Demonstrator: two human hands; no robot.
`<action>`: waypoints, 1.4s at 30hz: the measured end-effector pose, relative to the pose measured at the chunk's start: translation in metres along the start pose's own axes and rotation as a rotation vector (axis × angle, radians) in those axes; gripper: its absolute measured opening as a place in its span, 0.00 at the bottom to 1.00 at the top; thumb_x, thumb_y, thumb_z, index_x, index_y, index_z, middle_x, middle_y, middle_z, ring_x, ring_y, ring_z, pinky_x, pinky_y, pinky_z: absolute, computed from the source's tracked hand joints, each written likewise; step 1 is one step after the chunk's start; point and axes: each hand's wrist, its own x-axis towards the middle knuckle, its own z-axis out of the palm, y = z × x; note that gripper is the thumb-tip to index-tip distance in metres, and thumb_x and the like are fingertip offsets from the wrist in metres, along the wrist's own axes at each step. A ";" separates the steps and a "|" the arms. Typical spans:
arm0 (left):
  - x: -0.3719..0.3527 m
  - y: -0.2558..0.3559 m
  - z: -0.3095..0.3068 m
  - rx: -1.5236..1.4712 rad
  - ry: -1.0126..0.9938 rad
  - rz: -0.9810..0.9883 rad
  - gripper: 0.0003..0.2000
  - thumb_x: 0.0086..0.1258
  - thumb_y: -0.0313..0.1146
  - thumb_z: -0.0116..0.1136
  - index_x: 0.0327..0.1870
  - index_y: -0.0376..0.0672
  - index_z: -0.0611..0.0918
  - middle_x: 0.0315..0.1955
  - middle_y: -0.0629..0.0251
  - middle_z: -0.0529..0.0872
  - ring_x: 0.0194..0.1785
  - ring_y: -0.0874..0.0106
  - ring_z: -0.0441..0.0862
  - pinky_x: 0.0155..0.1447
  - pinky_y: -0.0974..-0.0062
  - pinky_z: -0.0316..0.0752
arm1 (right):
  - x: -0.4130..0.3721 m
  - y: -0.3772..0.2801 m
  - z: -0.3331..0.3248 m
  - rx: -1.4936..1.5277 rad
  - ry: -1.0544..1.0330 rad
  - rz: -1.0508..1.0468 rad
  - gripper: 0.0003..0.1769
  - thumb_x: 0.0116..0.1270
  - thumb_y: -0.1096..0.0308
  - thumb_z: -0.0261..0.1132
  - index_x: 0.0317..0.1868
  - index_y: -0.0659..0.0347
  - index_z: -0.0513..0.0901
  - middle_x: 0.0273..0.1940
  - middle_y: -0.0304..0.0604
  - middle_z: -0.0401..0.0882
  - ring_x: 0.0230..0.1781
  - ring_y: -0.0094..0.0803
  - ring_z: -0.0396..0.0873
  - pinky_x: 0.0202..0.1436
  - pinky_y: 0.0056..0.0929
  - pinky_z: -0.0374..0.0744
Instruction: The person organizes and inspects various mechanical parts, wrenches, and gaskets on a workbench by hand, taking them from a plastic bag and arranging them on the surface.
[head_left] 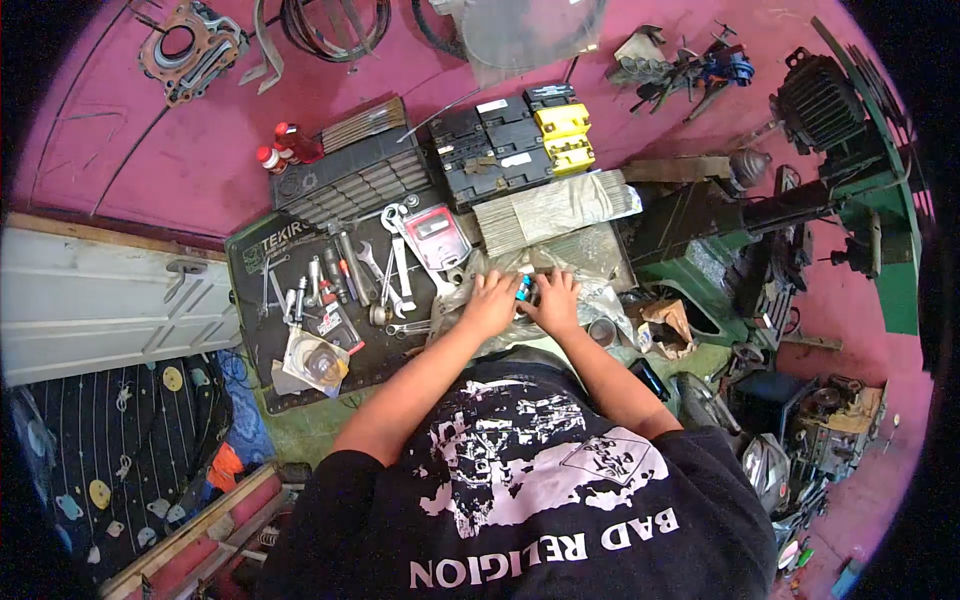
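Observation:
My left hand (490, 303) and my right hand (556, 301) meet over the bench, fingers bent around a small blue-and-dark part (525, 289) between them. Its kind is too small to tell, and the fingers cover much of it. Beneath the hands lies crumpled clear plastic sheeting (590, 262). To the left of my left hand are combination wrenches (402, 275) and a red-and-white blister pack (438, 238). A small round metal cup (602, 332) sits to the right of my right hand.
Sockets and other hand tools cover a black mat (375, 365) on the left. Several batteries (490, 150) and a dark parts case (350, 180) stand behind. A green machine (690, 265) flanks the right side, and a white door (120, 305) the left.

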 end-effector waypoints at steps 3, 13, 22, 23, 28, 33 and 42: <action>-0.009 -0.003 0.003 0.064 0.064 0.046 0.30 0.60 0.32 0.62 0.67 0.38 0.75 0.57 0.61 0.80 0.59 0.61 0.72 0.61 0.59 0.65 | -0.003 -0.003 0.009 -0.072 0.045 0.039 0.37 0.51 0.40 0.75 0.57 0.52 0.80 0.60 0.55 0.72 0.63 0.54 0.66 0.67 0.63 0.60; -0.070 -0.056 -0.062 -0.108 0.181 -0.137 0.23 0.64 0.37 0.63 0.61 0.45 0.81 0.62 0.62 0.79 0.63 0.60 0.71 0.64 0.57 0.65 | -0.008 -0.060 0.008 -0.135 0.182 0.170 0.38 0.55 0.49 0.75 0.62 0.57 0.72 0.62 0.57 0.67 0.65 0.55 0.63 0.66 0.64 0.58; -0.180 -0.179 -0.106 -0.053 0.531 -0.692 0.23 0.60 0.35 0.67 0.58 0.42 0.82 0.54 0.60 0.83 0.59 0.54 0.74 0.65 0.54 0.68 | 0.025 -0.209 0.038 -0.040 0.010 -0.236 0.31 0.59 0.58 0.71 0.62 0.57 0.74 0.60 0.47 0.72 0.62 0.48 0.68 0.64 0.58 0.63; -0.192 -0.193 -0.106 -0.089 0.505 -0.751 0.26 0.60 0.36 0.67 0.61 0.42 0.79 0.56 0.60 0.81 0.60 0.53 0.73 0.66 0.53 0.67 | 0.032 -0.229 0.050 -0.048 0.017 -0.321 0.33 0.57 0.58 0.72 0.63 0.55 0.73 0.60 0.46 0.73 0.62 0.47 0.68 0.62 0.57 0.63; -0.224 -0.238 -0.115 -0.007 0.285 -0.933 0.37 0.56 0.38 0.69 0.70 0.46 0.72 0.63 0.58 0.75 0.63 0.50 0.69 0.67 0.48 0.64 | 0.073 -0.329 0.110 -0.062 -0.010 -0.627 0.42 0.55 0.58 0.73 0.71 0.50 0.68 0.66 0.44 0.71 0.65 0.45 0.68 0.62 0.59 0.65; -0.232 -0.267 -0.117 0.096 0.215 -0.833 0.30 0.57 0.38 0.70 0.64 0.48 0.77 0.58 0.59 0.74 0.64 0.52 0.68 0.65 0.51 0.65 | 0.107 -0.390 0.140 -0.369 -0.236 -0.670 0.31 0.62 0.57 0.66 0.67 0.34 0.77 0.73 0.51 0.65 0.71 0.47 0.63 0.69 0.61 0.60; -0.245 -0.275 -0.122 0.133 0.232 -0.637 0.20 0.60 0.37 0.68 0.55 0.48 0.82 0.52 0.59 0.77 0.61 0.54 0.70 0.63 0.52 0.64 | 0.094 -0.395 0.143 -0.369 -0.130 -0.663 0.24 0.62 0.55 0.66 0.60 0.39 0.82 0.66 0.50 0.72 0.72 0.46 0.62 0.72 0.61 0.56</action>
